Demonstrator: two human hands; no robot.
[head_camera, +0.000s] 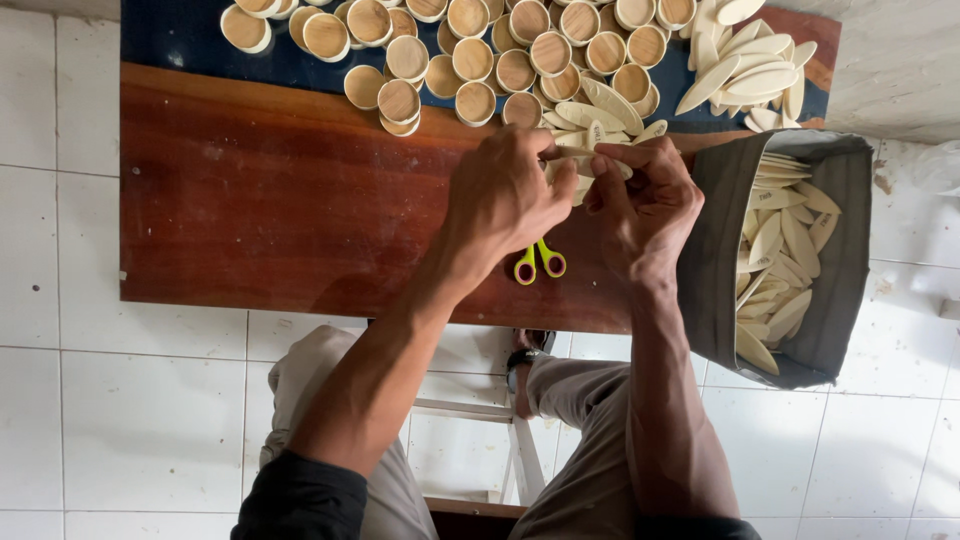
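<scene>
Gripping a pale oval wooden piece (585, 163) between both hands above a polished reddish-brown wooden board (280, 200).

Glossy white floor tiles (120, 400) surrounded the board. A grey fabric bag (840, 290) hung open at the board's right edge, filled with flat, smooth, leaf-shaped blanks (775, 260). Round, shallow wooden cups (480, 50) with light rims lay heaped along the far edge on a dark blue strip (180, 40). The left hand (505, 195) and right hand (648, 205) were drawn together, fingertips pinched on the oval piece near a loose pile of blanks. Small scissors with yellow-green loop handles (538, 262) lay beneath the left hand.
</scene>
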